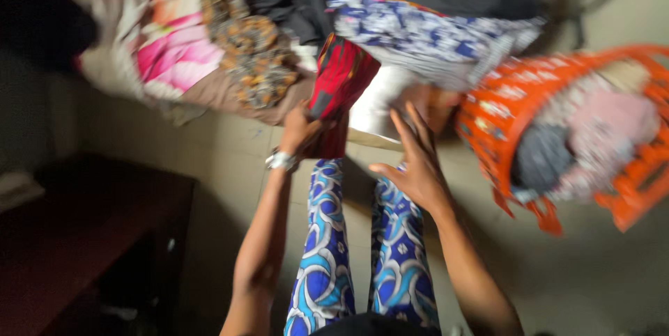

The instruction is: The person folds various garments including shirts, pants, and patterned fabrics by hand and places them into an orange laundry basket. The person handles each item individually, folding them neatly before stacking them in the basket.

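The left hand (301, 130) is gripping a red and black patterned cloth (341, 82), fingers clamped on its lower edge, at twelve o'clock from the person's knees. The right hand (412, 162) is reaching beside it with fingers spread apart, holding nothing.

The cloth is hanging from a heap of mixed clothes (279, 22) on what is probably a bed; motion blur is making this uncertain.

Risk: pulling the cloth could be dragging neighbouring garments off the edge onto the floor (230, 155), since they are overlapping it. The orange plastic basket (502, 113) at three o'clock is lying tipped with clothes inside and could be spilling further if knocked.

No packages, labels or signs are showing.
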